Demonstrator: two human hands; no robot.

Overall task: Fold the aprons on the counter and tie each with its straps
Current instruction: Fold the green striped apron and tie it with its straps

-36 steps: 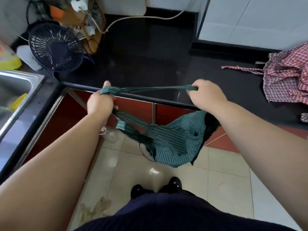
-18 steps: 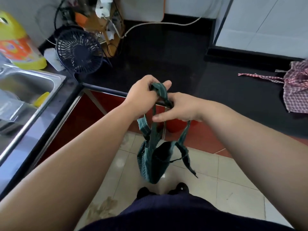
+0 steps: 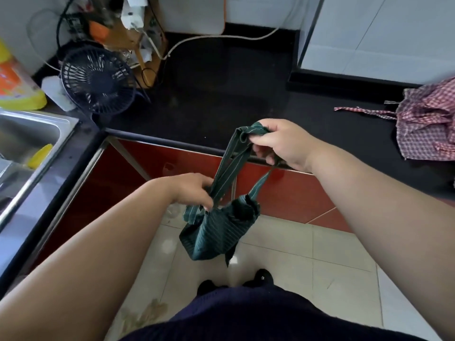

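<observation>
The left hand pinches the striped straps just above the bunched dark green striped cloth apron, which hangs over the tiled floor before the black stone bench's front edge. The right hand grips the strap loop higher, well apart from the red checked cloth apron lying on the bench far right.

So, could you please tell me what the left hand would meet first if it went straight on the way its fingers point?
The straps of the green apron: the left hand points at them, its grip seemingly on them. Beyond is the red cabinet front, depth unclear.
</observation>
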